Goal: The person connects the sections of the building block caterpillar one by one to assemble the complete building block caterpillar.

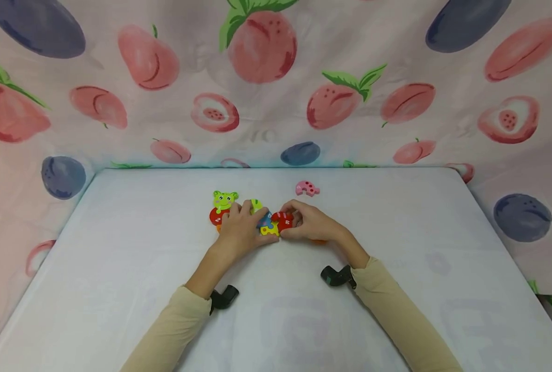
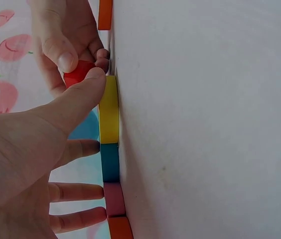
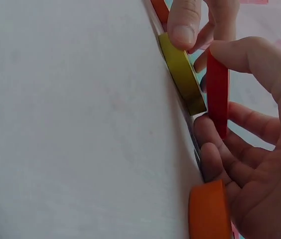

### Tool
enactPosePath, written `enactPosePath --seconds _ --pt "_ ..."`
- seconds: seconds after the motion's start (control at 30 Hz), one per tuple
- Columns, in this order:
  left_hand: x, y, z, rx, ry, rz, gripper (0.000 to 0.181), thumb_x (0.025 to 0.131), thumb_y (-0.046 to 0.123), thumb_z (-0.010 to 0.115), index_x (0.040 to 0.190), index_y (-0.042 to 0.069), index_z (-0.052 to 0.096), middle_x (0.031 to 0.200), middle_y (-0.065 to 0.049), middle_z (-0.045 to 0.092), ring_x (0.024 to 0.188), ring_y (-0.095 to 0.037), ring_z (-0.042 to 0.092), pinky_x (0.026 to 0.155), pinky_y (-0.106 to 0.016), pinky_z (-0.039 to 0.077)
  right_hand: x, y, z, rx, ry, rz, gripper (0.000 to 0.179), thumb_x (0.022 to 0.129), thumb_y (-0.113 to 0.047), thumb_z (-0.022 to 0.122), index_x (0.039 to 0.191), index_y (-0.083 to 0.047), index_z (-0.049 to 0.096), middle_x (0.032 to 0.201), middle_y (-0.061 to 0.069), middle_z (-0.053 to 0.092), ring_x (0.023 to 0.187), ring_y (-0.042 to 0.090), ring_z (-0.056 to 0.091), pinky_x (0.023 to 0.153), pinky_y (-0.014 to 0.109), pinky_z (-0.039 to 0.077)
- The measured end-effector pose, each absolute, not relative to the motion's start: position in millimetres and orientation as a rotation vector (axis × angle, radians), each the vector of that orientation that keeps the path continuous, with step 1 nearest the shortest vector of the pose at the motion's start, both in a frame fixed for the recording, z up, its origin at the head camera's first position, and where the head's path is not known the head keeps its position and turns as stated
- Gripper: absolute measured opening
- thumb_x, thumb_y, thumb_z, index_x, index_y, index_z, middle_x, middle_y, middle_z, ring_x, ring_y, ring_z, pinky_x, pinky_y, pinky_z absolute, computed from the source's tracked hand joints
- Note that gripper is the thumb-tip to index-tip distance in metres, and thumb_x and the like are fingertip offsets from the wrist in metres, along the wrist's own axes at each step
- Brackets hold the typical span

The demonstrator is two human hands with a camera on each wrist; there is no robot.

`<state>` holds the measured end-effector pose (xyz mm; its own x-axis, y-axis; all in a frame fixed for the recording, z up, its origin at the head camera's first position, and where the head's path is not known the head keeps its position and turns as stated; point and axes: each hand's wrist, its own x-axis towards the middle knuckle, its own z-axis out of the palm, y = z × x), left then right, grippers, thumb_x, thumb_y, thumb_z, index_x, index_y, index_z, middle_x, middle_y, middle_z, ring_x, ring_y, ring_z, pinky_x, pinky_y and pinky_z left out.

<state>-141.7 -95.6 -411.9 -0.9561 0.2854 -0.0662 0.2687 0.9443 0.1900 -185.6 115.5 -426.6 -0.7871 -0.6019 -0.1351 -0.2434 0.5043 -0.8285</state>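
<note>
My right hand (image 1: 315, 222) pinches a red puzzle piece (image 3: 217, 94) with a pale marking between thumb and fingers. It is tipped on edge beside the yellow puzzle piece (image 1: 270, 229). Spread over a row of joined pieces lies my left hand (image 1: 239, 230), its thumb on the yellow piece and fingertips along the blue (image 2: 110, 162) and pink (image 2: 114, 198) pieces. A green smiling animal-head piece (image 1: 224, 200) tops the left end, above another red piece (image 1: 216, 216). The left hand hides much of the row.
A pink spotted piece (image 1: 307, 188) lies apart toward the back of the white table (image 1: 276, 310). Partly under my right hand is an orange piece (image 3: 208, 211). Fruit-printed cloth (image 1: 266, 103) hangs behind the table, and a black wrist camera (image 1: 336, 276) sits at my right cuff.
</note>
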Motion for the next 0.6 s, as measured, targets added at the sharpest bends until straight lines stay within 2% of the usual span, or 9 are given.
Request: enactPosePath --seconds 0.6 --pt "-141.4 -94.3 -407.3 0.405 2.978 0.254 0.078 0.078 0.065 0.067 0.142 0.023 0.050 0.137 -0.018 0.044 0.125 -0.038 0.039 0.093 -0.049 0.046 -190.6 119.6 -435.7 -0.715 2.407 -1.218 0.053 0.083 -0.021 0.076 0.129 -0.008 0.053 0.120 0.010 0.058 0.082 0.017 0.054 0.077 0.023 0.050"
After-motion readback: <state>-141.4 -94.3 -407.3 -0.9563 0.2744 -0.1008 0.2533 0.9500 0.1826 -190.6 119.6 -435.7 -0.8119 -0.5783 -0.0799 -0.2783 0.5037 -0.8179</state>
